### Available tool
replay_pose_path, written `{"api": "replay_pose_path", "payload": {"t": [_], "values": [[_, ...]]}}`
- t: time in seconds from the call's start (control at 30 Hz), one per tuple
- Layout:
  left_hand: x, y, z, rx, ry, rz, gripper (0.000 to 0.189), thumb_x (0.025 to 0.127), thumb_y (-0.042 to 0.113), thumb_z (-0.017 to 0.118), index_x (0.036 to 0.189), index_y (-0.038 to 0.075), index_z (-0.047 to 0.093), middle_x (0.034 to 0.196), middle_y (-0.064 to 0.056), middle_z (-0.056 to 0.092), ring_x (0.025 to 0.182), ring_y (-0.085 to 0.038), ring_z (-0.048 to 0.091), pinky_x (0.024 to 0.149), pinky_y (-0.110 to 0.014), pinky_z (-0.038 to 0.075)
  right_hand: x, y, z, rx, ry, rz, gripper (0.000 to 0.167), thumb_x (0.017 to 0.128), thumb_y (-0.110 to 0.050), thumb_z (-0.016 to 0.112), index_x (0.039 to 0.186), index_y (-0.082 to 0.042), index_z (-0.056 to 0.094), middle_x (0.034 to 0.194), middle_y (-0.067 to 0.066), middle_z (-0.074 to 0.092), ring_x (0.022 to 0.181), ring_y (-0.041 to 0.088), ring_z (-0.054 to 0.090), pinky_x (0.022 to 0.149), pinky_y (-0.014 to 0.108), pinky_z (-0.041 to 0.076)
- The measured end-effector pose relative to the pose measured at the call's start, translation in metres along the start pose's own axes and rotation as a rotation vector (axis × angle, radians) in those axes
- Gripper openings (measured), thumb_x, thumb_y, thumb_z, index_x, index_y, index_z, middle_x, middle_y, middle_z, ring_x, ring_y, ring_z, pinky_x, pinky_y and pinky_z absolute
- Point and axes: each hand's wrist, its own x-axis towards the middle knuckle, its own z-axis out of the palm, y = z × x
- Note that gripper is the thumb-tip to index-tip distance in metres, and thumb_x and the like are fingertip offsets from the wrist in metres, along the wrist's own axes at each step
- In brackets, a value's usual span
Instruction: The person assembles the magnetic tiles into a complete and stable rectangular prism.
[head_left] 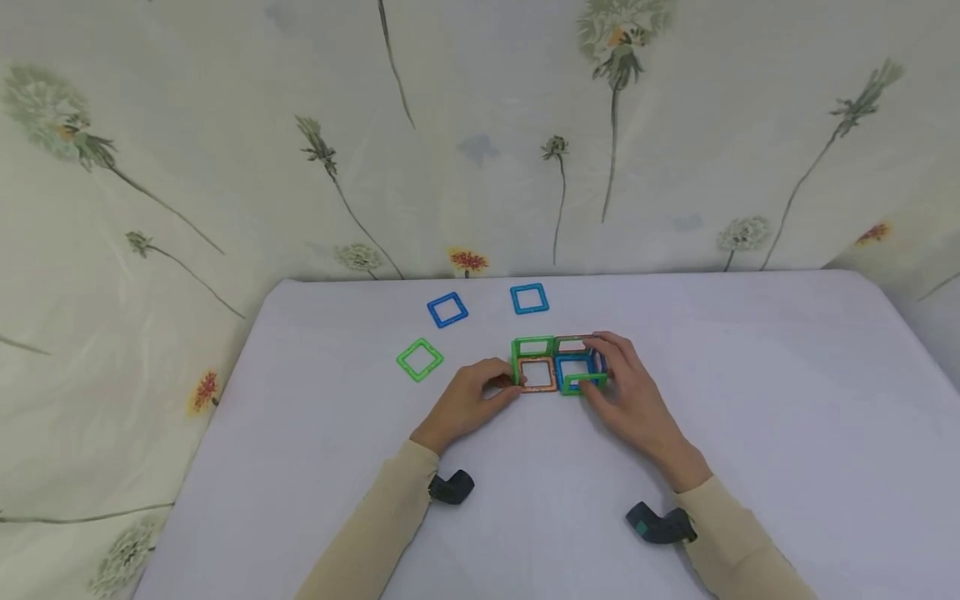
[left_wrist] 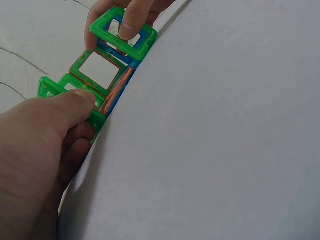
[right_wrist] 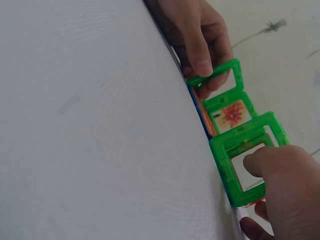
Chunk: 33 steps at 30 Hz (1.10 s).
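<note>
Joined square-frame magnetic tiles form a low open structure, with an orange tile (head_left: 537, 389) and a blue tile (head_left: 559, 375) as its base. Green and reddish tiles stand along the back. My left hand (head_left: 472, 402) pinches the upright green tile at the left end (right_wrist: 238, 75), thumb on one face and fingers behind it. At the other end, my right hand (head_left: 641, 412) grips the structure, its thumb at the front green tile (left_wrist: 137, 52) and its fingers round the back right corner. A blue upright tile there is partly hidden by those fingers.
Behind the structure lie a dark blue tile (head_left: 447, 309) and a lighter blue tile (head_left: 529, 298), both flat and loose. A loose green tile (head_left: 420, 360) lies to the left. The white-covered table (head_left: 337, 375) meets a flower-patterned curtain (head_left: 487, 125) at its back edge.
</note>
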Motion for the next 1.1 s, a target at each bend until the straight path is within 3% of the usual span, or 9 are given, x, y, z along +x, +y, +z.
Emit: {"api": "replay_pose_path", "payload": {"t": [0.43,0.6,0.83,1.1], "values": [[0.001,0.0,0.0,-0.008,0.004,0.014,0.016,0.09,0.019,0.065,0.105,0.017,0.065,0.103,0.008,0.066,0.094,-0.001,0.059,0.084,-0.018,0.05,0.001,0.0,-0.001,-0.001,-0.015,0.017,0.068,0.08,-0.005,0.07,0.14,-0.01,0.039,0.141,0.011,0.038,0.112,0.02,0.05,0.082,0.016,0.043],[0.002,0.0,0.0,-0.015,0.003,0.019,0.015,0.09,0.02,0.065,0.105,0.018,0.065,0.102,0.008,0.066,0.094,0.0,0.059,0.084,-0.017,0.05,0.0,0.006,-0.004,0.102,-0.059,0.081,0.077,0.082,-0.004,0.069,0.147,-0.014,0.028,0.138,0.009,0.043,0.113,0.019,0.052,0.086,0.009,0.041],[0.006,0.001,-0.002,-0.014,0.01,0.029,0.015,0.089,0.019,0.066,0.104,0.017,0.065,0.102,0.008,0.066,0.093,-0.001,0.059,0.084,-0.018,0.05,-0.001,0.012,-0.008,0.223,-0.078,0.118,0.079,0.083,-0.003,0.07,0.148,-0.017,0.028,0.139,0.009,0.044,0.123,0.025,0.048,0.091,0.004,0.038],[0.005,0.001,-0.001,-0.017,0.011,-0.008,0.016,0.09,0.022,0.065,0.105,0.018,0.065,0.102,0.008,0.066,0.094,-0.001,0.059,0.085,-0.018,0.05,0.005,-0.02,-0.026,0.236,-0.077,0.1,0.077,0.081,0.003,0.07,0.146,-0.008,0.03,0.136,0.02,0.045,0.12,0.033,0.049,0.092,0.016,0.046]]}}
